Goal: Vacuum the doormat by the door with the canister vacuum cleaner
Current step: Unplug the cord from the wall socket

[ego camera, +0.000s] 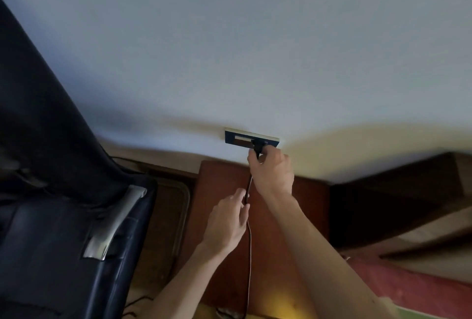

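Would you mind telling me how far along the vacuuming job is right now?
Only setup so far. The cord reaches the wall socket. The right hand grips the black plug at the socket; the left hand holds the cord below. Whether it is fully in, I cannot tell. All vacuuming remains; no doormat shows.

Dim, soft-focus wide-angle view; bent edges, warm glow low, bluish wall [229, 50].

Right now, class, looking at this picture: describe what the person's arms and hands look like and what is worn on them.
The left hand and right hand have no gloves, and no watch, bracelet or ring shows. Both arms are bare, with no sleeve in view.
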Demonstrator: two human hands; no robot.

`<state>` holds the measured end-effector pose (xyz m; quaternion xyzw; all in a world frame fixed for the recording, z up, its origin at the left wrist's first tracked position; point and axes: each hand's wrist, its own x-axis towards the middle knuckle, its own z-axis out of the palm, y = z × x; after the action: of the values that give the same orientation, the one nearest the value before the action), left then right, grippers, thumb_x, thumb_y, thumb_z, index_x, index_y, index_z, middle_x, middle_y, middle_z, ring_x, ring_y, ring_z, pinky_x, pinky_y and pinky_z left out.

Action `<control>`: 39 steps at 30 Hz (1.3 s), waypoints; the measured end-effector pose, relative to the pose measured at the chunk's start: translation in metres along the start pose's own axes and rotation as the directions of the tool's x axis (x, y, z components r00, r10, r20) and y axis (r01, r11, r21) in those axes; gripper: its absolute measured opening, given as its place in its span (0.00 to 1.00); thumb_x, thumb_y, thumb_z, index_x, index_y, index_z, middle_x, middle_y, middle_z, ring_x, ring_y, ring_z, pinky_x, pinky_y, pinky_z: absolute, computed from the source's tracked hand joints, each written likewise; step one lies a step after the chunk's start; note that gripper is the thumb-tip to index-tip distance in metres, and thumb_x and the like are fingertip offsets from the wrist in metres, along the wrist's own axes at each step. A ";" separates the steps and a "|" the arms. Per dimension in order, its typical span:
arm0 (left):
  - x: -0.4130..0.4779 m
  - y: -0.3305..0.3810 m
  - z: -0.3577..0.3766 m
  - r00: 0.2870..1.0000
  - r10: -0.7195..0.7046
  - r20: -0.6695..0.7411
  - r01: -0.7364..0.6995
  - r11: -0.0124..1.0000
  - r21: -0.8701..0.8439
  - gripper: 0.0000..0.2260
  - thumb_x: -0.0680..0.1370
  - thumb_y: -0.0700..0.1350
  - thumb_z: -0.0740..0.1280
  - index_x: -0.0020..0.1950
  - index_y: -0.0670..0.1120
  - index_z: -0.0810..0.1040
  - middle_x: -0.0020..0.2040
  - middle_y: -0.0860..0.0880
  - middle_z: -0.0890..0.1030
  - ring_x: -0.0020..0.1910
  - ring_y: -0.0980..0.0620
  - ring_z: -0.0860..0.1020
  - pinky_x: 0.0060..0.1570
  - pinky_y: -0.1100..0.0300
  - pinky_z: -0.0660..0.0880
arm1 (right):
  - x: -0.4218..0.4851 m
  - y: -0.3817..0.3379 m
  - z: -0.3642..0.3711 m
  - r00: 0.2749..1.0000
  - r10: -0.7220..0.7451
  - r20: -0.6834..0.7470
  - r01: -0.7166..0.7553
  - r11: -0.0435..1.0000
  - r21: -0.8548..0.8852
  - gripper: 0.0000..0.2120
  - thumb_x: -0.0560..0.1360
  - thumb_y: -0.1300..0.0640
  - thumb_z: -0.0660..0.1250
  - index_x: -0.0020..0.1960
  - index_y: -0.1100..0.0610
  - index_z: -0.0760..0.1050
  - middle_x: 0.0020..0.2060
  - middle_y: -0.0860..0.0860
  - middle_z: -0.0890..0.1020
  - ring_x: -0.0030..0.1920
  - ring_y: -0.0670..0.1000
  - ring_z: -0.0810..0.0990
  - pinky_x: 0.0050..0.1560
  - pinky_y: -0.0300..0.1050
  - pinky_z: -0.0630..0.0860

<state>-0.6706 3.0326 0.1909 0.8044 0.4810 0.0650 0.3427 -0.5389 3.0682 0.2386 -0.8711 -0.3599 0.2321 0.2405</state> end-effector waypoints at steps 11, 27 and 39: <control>-0.004 -0.008 0.018 0.989 0.035 -0.145 -0.071 0.965 -0.254 0.03 0.82 0.43 0.62 0.53 0.47 0.75 0.40 0.54 0.78 0.38 0.57 0.79 0.40 0.57 0.80 | 0.010 -0.003 0.008 0.990 0.051 -0.131 -0.041 0.996 0.077 0.18 0.74 0.49 0.67 0.30 0.55 0.67 0.25 0.52 0.72 0.29 0.56 0.70 0.31 0.44 0.61; -0.019 0.004 0.010 0.981 -0.053 -0.187 -0.022 0.924 -0.381 0.03 0.80 0.39 0.65 0.51 0.46 0.77 0.34 0.57 0.75 0.31 0.52 0.80 0.33 0.61 0.78 | 0.004 -0.001 0.014 0.979 -0.010 -0.202 0.046 0.983 0.177 0.20 0.73 0.54 0.66 0.28 0.57 0.60 0.22 0.52 0.65 0.25 0.54 0.59 0.29 0.49 0.59; -0.028 0.008 -0.011 0.990 -0.130 -0.061 0.079 0.846 -0.527 0.04 0.81 0.39 0.63 0.51 0.46 0.77 0.34 0.46 0.76 0.28 0.45 0.80 0.29 0.51 0.81 | 0.002 -0.001 0.015 0.971 -0.026 -0.239 0.073 0.979 0.189 0.17 0.73 0.54 0.66 0.31 0.62 0.66 0.24 0.56 0.68 0.28 0.55 0.60 0.30 0.48 0.59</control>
<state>-0.6841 3.0126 0.2107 0.6493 0.5038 0.2127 0.5285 -0.5471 3.0745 0.2269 -0.8551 -0.3259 0.1557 0.3719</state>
